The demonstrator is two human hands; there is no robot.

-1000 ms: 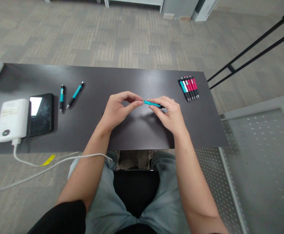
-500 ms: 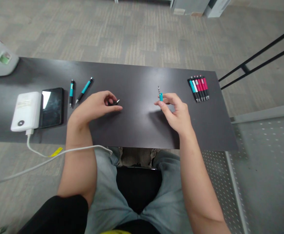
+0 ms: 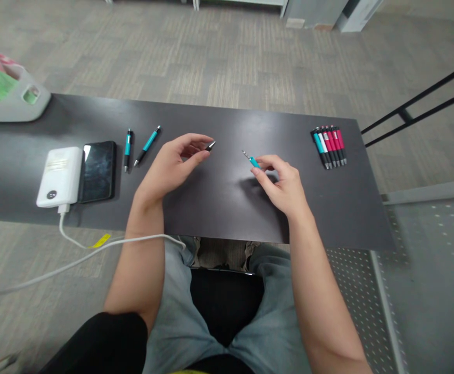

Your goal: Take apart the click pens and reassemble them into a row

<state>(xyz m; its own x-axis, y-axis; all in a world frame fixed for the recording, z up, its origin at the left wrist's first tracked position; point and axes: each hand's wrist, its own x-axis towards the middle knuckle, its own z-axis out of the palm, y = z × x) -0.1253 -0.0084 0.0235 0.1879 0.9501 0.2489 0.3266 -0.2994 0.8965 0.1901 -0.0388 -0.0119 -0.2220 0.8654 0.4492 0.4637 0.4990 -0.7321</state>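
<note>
My left hand (image 3: 180,158) pinches a black pen part with a silver tip (image 3: 210,146) between thumb and fingers; the rest of the part is hidden in the hand. Opposite it, my right hand (image 3: 279,179) is closed on a teal pen barrel (image 3: 254,162), whose thin metallic inner end (image 3: 245,154) sticks out toward the left hand. A gap separates the two parts. Left of my left hand lie two teal-and-black pens, one upright in view (image 3: 128,150) and one slanted (image 3: 148,145).
A row of several pens (image 3: 329,147), teal, white and pink, lies at the table's right. On the left are a black phone (image 3: 97,171), a white power bank (image 3: 58,176) with a cable (image 3: 106,244), and a white basket (image 3: 36,106). The dark table (image 3: 219,213) ends before my legs.
My left hand has moved up and toward the right hand, its silver-tipped part now pointing up-right. The teal barrel in my right hand has tilted from near upright to leaning left. The view has shifted slightly.
</note>
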